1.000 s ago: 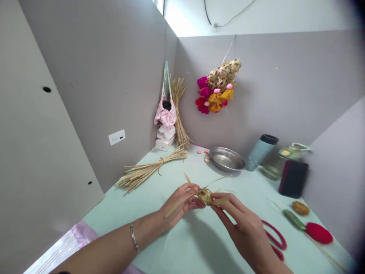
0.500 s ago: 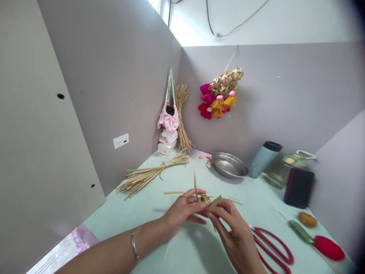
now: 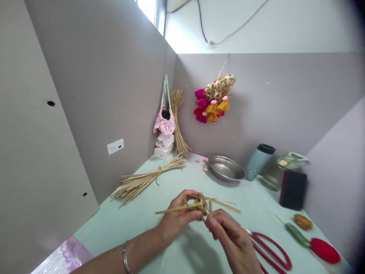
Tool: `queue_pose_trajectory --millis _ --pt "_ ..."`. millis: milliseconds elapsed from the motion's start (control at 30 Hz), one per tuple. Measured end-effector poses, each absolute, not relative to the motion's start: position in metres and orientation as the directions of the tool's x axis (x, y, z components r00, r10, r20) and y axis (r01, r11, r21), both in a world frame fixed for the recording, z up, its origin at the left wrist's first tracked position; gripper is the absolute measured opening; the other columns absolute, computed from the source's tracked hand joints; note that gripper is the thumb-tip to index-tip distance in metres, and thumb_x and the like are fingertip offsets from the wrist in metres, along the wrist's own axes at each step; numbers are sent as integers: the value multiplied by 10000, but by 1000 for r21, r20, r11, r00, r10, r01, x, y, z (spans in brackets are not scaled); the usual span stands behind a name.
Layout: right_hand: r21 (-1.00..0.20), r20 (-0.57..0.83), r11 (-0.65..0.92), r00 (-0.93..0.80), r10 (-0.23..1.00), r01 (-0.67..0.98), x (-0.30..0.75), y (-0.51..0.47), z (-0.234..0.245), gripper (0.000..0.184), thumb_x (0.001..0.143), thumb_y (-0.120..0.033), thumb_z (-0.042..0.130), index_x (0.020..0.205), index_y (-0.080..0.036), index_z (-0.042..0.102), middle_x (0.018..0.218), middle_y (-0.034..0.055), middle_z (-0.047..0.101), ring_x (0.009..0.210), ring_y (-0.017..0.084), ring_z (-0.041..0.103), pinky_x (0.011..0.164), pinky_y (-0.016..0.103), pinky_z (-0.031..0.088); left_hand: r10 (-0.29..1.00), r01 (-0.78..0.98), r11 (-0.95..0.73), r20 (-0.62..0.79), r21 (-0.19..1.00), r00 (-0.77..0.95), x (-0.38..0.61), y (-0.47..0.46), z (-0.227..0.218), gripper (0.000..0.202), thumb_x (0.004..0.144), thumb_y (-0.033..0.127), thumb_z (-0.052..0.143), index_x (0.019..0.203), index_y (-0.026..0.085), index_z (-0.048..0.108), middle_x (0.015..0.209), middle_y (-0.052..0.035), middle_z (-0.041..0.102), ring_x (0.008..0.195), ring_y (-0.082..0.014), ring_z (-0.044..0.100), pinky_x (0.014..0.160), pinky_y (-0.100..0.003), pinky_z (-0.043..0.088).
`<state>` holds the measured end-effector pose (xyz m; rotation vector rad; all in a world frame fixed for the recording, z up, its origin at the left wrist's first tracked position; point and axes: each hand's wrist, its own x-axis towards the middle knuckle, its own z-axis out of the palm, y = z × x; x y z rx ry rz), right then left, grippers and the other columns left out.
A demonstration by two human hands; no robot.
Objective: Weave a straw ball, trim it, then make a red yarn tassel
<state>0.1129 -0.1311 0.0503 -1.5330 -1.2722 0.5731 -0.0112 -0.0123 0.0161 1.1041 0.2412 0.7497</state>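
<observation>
Head view: small woven ball (image 3: 201,205) is up in front, over the bench (image 3: 125,222), btwn the two hands. L hand (image 3: 179,215) grips it from the side, thumb below, fingers behind; R hand (image 3: 228,232) is closed in a pinch on a pale strip (image 3: 210,209) just beside it. Where that strip joins the ball, can't tell.

Step in hand is prob. weaving, w/ loose ends yet to tuck. Next move calls for a firm L hold, light enough not to crush the ball, and the R strip lined up flat w/ a gap in the weave.

Count: 1 ball; several loose ends, exact no. unclear; 2 straw bundles, 1 lying (image 3: 142,183), 1 upright (image 3: 179,139); 1 pr. red-handled scissors (image 3: 288,262), partly behind R hand; 1 steel bowl (image 3: 225,171); 1 blue tumbler (image 3: 258,163); 1 green jug (image 3: 270,182); 1 dark slab (image 3: 293,190), poss. a phone; 1 red-and-green tassel (image 3: 325,250); 1 ochre tuft (image 3: 303,221); 1 hanging ornament (image 3: 219,91), tassels too bunched to count.
</observation>
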Motion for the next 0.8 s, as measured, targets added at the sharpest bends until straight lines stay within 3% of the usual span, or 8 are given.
queue_pose_trajectory --millis 167,367,800 --pt "-954 2 -89 304 953 285 119 -132 46 351 866 -550 593 746 -221 619 686 -16 514 675 168 473 645 276 387 678 -449 126 253 885 690 -15 -12 19 417 732 253 798 1098 197 607 1133 -79 611 1012 -209 610 883 -324 492" --pt "-939 -24 -98 220 975 329 120 -128 45 460 905 -589 497 649 -208 530 656 -10 481 681 177 470 685 293 363 647 -473 156 273 867 712 -14 -13 18 443 761 245 781 1145 217 562 1177 -82 579 1002 -216 641 894 -351 492" --pt "-943 -46 -139 294 955 303 119 -130 43 470 882 -603 522 647 -198 553 631 -11 478 657 171 447 649 289 345 641 -441 205 221 874 735 -12 -18 14 449 719 226 816 1107 205 592 1169 -93 639 940 -166 629 815 -278 488"
